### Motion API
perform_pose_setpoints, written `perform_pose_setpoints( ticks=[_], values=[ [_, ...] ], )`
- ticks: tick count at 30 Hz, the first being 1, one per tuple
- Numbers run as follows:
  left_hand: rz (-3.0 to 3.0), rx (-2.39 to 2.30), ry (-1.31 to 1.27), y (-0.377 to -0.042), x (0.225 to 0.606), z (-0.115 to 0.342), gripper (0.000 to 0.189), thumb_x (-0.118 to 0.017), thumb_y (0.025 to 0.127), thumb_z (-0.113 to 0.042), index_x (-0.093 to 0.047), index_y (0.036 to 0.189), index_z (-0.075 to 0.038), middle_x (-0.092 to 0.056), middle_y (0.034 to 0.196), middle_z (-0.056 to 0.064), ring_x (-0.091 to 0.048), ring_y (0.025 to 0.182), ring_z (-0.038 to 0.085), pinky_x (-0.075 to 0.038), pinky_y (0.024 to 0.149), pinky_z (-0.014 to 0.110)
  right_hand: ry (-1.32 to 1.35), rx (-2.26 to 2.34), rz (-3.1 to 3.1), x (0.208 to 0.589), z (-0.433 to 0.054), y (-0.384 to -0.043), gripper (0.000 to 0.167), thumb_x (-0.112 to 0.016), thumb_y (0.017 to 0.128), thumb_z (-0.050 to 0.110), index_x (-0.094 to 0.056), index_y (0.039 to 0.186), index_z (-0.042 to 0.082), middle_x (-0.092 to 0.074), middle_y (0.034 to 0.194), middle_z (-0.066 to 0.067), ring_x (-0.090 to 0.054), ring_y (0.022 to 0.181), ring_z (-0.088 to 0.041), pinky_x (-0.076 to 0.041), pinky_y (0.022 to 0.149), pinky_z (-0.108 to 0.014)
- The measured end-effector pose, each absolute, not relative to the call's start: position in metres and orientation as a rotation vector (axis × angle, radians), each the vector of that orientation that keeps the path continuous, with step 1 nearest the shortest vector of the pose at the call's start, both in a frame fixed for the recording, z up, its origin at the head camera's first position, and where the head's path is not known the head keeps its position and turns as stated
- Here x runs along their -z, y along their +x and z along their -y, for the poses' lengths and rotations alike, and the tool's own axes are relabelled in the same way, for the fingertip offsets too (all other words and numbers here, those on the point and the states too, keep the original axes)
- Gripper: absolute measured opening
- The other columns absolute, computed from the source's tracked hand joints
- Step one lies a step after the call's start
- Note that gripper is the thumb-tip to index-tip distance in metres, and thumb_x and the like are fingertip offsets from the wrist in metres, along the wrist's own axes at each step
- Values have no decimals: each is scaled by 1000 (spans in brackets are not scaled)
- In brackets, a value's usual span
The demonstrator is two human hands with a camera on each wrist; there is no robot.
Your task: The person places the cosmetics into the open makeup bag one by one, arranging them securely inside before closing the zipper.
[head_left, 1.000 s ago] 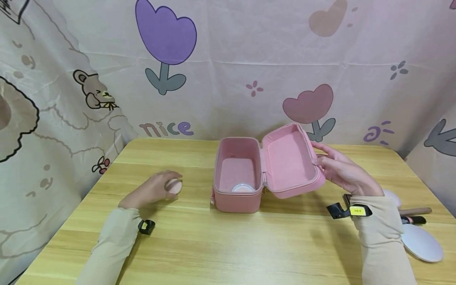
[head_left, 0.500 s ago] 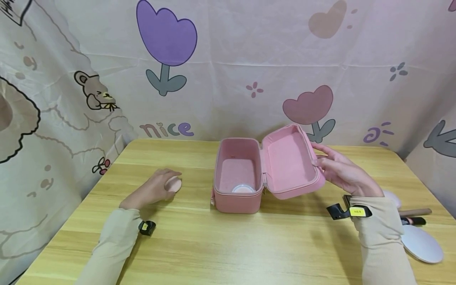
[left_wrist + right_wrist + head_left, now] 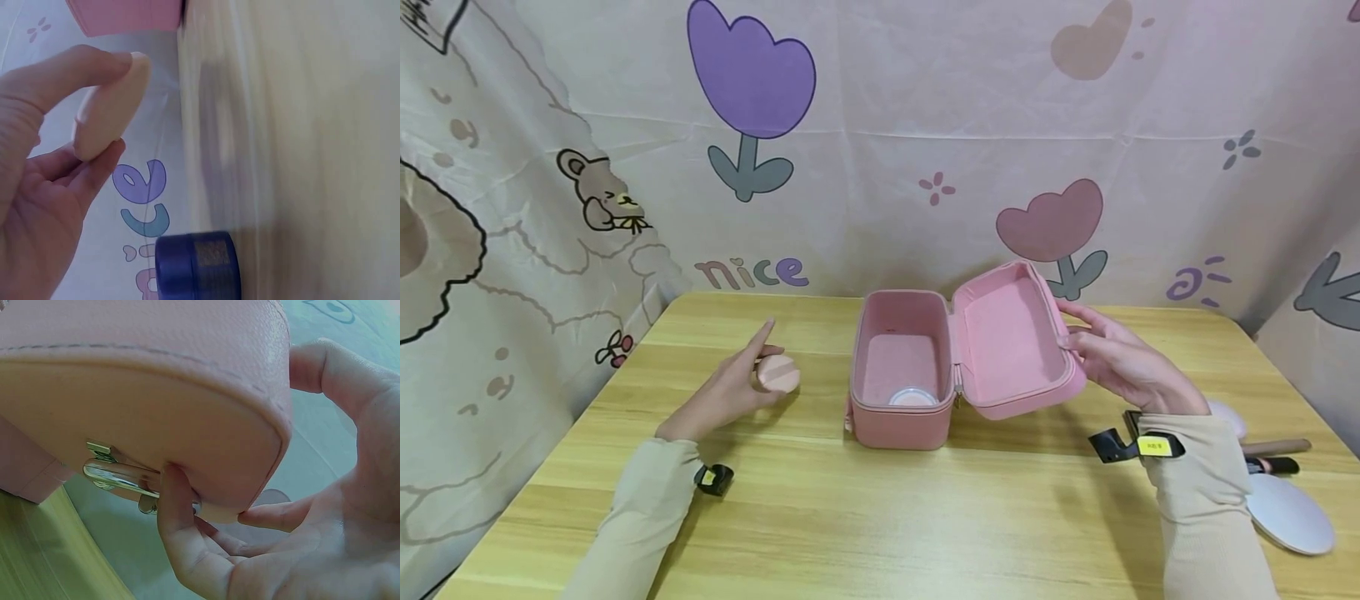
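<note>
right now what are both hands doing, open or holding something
Left hand: holding the round beige puff, pinched between thumb and fingers.
Right hand: holding the pink lid by its edge.

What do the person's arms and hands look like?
Long, plain beige sleeves cover both arms, wrinkled near the cuffs. The left hand and right hand wear no gloves. Each wrist has a small black gadget on it. The right one shows a yellow label, but its writing is too tiny to read.
</note>
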State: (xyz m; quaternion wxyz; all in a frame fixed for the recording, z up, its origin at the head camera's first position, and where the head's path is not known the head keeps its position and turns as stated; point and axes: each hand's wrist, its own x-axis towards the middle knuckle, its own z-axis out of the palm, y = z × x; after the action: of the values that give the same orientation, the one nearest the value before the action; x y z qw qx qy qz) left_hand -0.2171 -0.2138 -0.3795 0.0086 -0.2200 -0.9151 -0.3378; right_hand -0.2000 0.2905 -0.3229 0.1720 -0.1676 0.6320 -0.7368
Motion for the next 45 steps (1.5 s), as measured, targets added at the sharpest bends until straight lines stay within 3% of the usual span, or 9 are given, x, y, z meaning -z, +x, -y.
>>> perform_pose_setpoints(
  ticks=[10, 15, 25, 45],
  values=[
    [2786, 1096, -690, -218, 379, 212, 88, -81, 72, -1, -35, 147, 2, -57, 128, 23, -55, 113, 41, -43, 97, 52, -480, 2092, -1787, 324, -291, -200, 54, -44, 95, -4, -25, 143, 11, -52, 124, -7, -59, 105, -21, -54, 83, -36],
    [2762, 1147, -673, -218, 379, 212, 81, -82, 72, -1, -42, 142, 2, -57, 128, 23, -56, 112, 42, -44, 96, 51, -477, 2094, -1778, 323, -291, -200, 55, -43, 95, -4, -23, 144, 11, -52, 124, -6, -59, 105, -21, -54, 83, -36],
    [2733, 1268, -645, -217, 377, 209, 71, -80, 73, -1, -48, 137, 3, -56, 130, 21, -56, 114, 38, -46, 96, 42, -480, 2092, -1781, 323, -291, -201, 53, -43, 95, -3, -26, 143, 13, -52, 123, -7, -59, 103, -21, -54, 82, -36],
    [2706, 1287, -656, -217, 378, 208, 64, -81, 75, -5, -54, 132, 2, -55, 132, 20, -55, 114, 37, -45, 96, 44, -488, 2103, -1748, 325, -293, -202, 52, -42, 95, -4, -27, 142, 13, -53, 124, -7, -59, 104, -22, -54, 82, -37]
  ],
)
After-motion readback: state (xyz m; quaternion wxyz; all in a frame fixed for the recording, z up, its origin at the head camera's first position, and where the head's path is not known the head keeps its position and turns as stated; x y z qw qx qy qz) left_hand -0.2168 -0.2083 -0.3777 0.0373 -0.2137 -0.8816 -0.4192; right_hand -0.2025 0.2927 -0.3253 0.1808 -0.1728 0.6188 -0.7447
